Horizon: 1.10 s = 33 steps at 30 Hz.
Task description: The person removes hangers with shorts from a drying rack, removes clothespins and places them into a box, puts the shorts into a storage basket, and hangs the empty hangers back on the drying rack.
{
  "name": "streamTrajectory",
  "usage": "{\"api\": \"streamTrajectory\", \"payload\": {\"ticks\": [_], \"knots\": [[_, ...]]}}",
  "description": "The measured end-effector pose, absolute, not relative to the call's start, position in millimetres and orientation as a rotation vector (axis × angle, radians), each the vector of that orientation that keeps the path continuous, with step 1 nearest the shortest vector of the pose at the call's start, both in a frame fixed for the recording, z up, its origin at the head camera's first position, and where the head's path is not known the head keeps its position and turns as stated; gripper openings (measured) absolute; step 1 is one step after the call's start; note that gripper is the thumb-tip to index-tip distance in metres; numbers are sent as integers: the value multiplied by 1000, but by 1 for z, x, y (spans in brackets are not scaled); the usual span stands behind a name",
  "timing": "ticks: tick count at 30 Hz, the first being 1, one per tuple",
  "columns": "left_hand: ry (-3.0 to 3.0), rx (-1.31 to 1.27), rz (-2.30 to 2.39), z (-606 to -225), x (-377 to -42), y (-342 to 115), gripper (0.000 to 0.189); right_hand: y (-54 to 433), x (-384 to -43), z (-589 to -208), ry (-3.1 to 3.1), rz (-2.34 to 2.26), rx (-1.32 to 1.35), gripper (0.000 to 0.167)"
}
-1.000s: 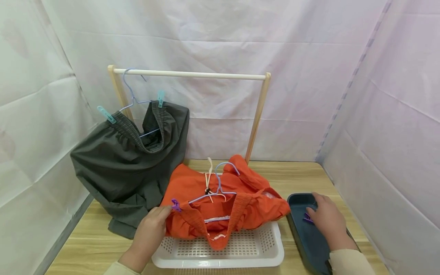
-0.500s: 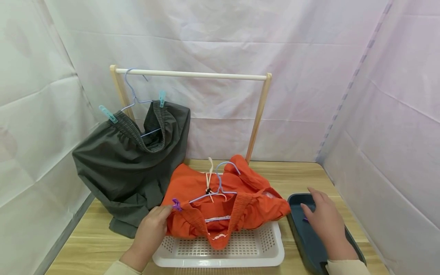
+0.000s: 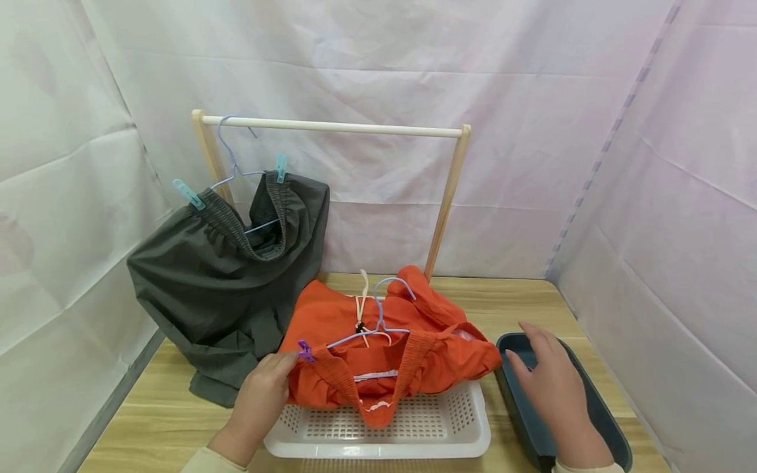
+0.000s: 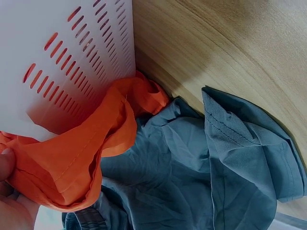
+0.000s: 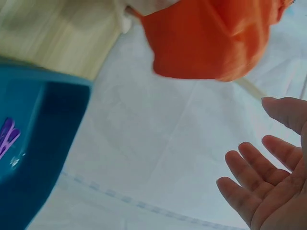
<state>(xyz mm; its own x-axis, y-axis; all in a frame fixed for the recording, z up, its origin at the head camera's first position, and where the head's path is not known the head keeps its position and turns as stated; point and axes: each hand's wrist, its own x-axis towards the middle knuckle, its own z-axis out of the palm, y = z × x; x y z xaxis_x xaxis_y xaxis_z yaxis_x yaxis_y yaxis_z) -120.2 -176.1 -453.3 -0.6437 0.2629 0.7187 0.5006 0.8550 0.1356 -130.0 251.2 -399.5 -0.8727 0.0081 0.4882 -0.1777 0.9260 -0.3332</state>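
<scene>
The orange elastic-waist pants (image 3: 458, 358) lie over a white perforated basket (image 3: 378, 452), with a blue hanger (image 3: 380, 309) set in their waistband. A purple clothespin (image 3: 305, 351) is clipped at the waistband's left end. Beside that clothespin, my left hand (image 3: 260, 397) pinches the orange fabric between thumb and fingers, as the left wrist view also shows. My right hand (image 3: 552, 387) is over the dark blue tray (image 3: 609, 420), fingers spread and holding nothing. Inside the tray, a purple clothespin (image 5: 8, 136) shows in the right wrist view; the hand hides it in the head view.
Dark grey pants (image 3: 225, 282) hang at the left on another blue hanger (image 3: 227, 148), held by teal clothespins (image 3: 189, 194). That hanger hooks over the white rail (image 3: 355, 127) of a wooden rack. White cloth walls surround the wooden table (image 3: 514, 299).
My right hand has lifted off the tray's inside and shifted left, its fingers spreading. The left hand keeps its pinch on the orange pants.
</scene>
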Motion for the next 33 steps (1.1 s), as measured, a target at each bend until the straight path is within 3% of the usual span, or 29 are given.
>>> {"api": "streamTrajectory", "payload": {"ticks": [33], "knots": [[-2304, -515, -426, -456, -119, -176, 42, 181, -118, -356, -2537, 490, 511, 60]]}}
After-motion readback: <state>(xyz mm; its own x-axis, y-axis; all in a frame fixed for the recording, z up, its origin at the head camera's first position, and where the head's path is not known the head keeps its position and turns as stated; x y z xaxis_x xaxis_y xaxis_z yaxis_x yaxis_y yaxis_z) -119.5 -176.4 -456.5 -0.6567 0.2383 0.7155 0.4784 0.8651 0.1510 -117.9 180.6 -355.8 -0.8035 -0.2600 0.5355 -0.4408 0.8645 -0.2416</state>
